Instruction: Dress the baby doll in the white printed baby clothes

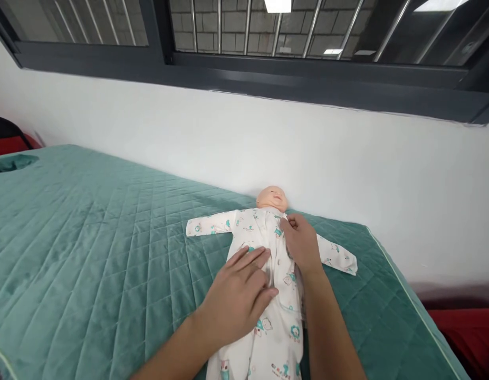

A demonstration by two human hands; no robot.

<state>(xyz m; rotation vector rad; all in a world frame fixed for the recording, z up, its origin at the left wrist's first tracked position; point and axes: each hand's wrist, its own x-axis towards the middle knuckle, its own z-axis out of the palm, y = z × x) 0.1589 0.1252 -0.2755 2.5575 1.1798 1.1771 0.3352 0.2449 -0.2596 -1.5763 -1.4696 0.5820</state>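
A baby doll lies on its back, its head by the wall. It is in a white long-sleeved baby romper with small green and brown prints. Both sleeves stretch out sideways, and no doll hands show at the cuffs. My left hand lies over the romper's front with its fingers stretched out. Near the neck and shoulder, on the right side in view, my right hand has its fingers bent together on the romper's edge. The cloth between those fingertips is mostly hidden.
A green quilted cover spreads under the doll. Behind stands a white wall below a dark-framed window with metal bars. Something red shows at the lower right, and a red and black item at the far left.
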